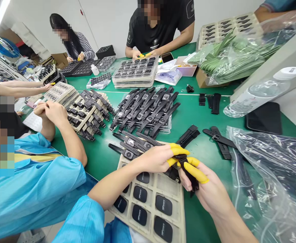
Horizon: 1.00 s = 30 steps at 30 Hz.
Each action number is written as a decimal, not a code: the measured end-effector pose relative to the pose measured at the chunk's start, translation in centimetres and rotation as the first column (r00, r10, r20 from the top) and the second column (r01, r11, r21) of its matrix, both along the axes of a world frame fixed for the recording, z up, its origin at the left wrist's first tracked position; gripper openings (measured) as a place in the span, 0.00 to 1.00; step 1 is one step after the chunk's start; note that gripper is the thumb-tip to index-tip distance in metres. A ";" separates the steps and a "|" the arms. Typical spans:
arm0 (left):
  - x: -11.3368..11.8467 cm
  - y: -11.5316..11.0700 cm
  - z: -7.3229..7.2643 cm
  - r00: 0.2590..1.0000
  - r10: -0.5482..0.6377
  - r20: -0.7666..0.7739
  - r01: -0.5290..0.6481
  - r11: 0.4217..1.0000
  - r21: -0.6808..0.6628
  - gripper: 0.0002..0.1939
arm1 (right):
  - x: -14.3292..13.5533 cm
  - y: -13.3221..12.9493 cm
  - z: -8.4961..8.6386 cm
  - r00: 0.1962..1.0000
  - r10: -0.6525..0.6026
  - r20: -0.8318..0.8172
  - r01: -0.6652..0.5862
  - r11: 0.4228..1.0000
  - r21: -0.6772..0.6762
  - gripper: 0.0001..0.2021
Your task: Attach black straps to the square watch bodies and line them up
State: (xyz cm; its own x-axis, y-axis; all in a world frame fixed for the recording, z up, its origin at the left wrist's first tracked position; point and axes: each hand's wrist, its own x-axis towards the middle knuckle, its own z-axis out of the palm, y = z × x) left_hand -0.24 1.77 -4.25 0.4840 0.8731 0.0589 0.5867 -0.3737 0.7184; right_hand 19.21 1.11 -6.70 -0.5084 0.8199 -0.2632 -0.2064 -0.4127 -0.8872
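My left hand, with yellow finger cots, pinches the upper end of a black watch strap above the tray's right edge. From below, my right hand, also in yellow finger cots, grips the same strap. Whether a watch case is joined to it is hidden by my fingers. Under my left forearm lies a beige compartment tray with square black watch cases in its cells. Across its far end rest several strapped black watches. A loose pair of straps lies just beyond my hands.
Strapped watches cover a clear tray ahead. Plastic bags of straps, a bottle and a phone occupy the right side. A co-worker in blue sits close on the left; other people work across the green table.
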 end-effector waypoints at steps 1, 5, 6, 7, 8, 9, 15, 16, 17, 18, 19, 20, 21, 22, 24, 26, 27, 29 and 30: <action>0.0 0.0 0.0 1.000 0.005 0.002 -0.005 1.000 0.002 0.23 | 0.0 0.0 0.0 1.000 -0.005 -0.003 0.005 1.000 -0.003 0.20; 0.1 -0.1 -0.2 1.000 0.004 0.005 -0.004 1.000 0.025 0.22 | -0.2 -0.1 -0.1 0.999 -0.028 -0.041 0.026 0.999 -0.048 0.18; 0.1 -0.1 -0.2 1.000 0.005 -0.004 -0.005 1.000 0.031 0.22 | -0.2 -0.1 0.0 0.998 -0.030 -0.063 0.025 0.997 -0.072 0.18; 0.2 -0.1 -0.2 1.000 0.007 -0.018 -0.007 0.999 0.038 0.23 | -0.2 -0.1 0.1 0.996 -0.029 -0.085 0.020 0.995 -0.100 0.18; 0.2 -0.2 -0.1 0.999 0.011 -0.034 -0.009 0.999 0.044 0.24 | -0.2 0.0 0.2 0.994 -0.025 -0.106 0.011 0.992 -0.126 0.18; 0.3 -0.2 0.0 0.999 0.014 -0.050 -0.012 0.999 0.049 0.24 | -0.1 0.0 0.4 0.992 -0.024 -0.125 0.005 0.989 -0.146 0.19; 0.0 -0.4 0.5 0.998 -0.054 -0.026 0.055 0.997 0.046 0.26 | 0.2 0.3 0.9 0.988 -0.024 -0.155 -0.006 0.982 -0.191 0.19; -0.1 -0.4 0.4 0.998 -0.050 -0.026 0.051 0.997 0.057 0.25 | 0.2 0.3 0.9 0.988 -0.023 -0.155 -0.008 0.980 -0.196 0.20; -0.1 -0.4 0.3 0.999 -0.039 -0.029 0.041 0.996 0.073 0.25 | 0.2 0.3 0.8 0.988 -0.025 -0.154 -0.007 0.979 -0.202 0.21; -0.1 -0.4 0.1 0.999 -0.026 -0.035 0.030 0.995 0.093 0.25 | 0.2 0.4 0.8 0.987 -0.029 -0.155 -0.005 0.978 -0.210 0.22; -0.1 -0.4 -0.1 0.999 -0.017 -0.041 0.021 0.993 0.114 0.25 | 0.1 0.4 0.8 0.987 -0.031 -0.158 -0.004 0.975 -0.220 0.22; 0.0 -0.4 -0.2 0.999 -0.010 -0.048 0.016 0.991 0.133 0.24 | 0.1 0.4 0.8 0.986 -0.033 -0.164 -0.006 0.973 -0.231 0.23; 0.0 -0.4 -0.3 0.999 -0.006 -0.052 0.013 0.988 0.151 0.24 | 0.0 0.5 0.9 0.985 -0.031 -0.171 -0.012 0.970 -0.242 0.23; 0.0 -0.4 -0.3 0.998 -0.004 -0.056 0.013 0.986 0.165 0.24 | 0.0 0.6 0.9 0.983 -0.024 -0.180 -0.023 0.967 -0.252 0.24; -0.1 -0.5 -0.3 0.998 -0.004 -0.062 0.015 0.982 0.190 0.23 | -0.1 0.7 0.9 0.981 -0.011 -0.195 -0.042 0.963 -0.265 0.25; -0.3 -0.4 -0.2 0.998 -0.010 -0.069 0.025 0.977 0.210 0.23 | -0.1 0.8 0.9 0.979 -0.006 -0.203 -0.050 0.961 -0.271 0.25; -0.3 -0.4 -0.1 0.997 -0.013 -0.076 0.029 0.976 0.217 0.23 | -0.1 0.9 0.9 0.979 -0.004 -0.203 -0.053 0.960 -0.275 0.25; -0.4 -0.4 0.0 0.996 -0.015 -0.093 0.036 0.973 0.227 0.22 | -0.1 0.9 0.9 0.980 0.003 -0.200 -0.060 0.958 -0.279 0.25; -0.5 -0.4 0.1 0.994 -0.014 -0.104 0.037 0.973 0.228 0.22 | -0.2 1.0 0.8 0.980 0.007 -0.198 -0.063 0.958 -0.280 0.25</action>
State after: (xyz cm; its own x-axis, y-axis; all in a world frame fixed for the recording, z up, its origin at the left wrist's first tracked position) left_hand -0.69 1.38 -4.18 0.5195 0.8293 0.2059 0.6400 -0.5373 0.5493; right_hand 19.05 2.06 -5.87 -0.5993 0.7068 -0.3759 -0.3427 -0.6509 -0.6774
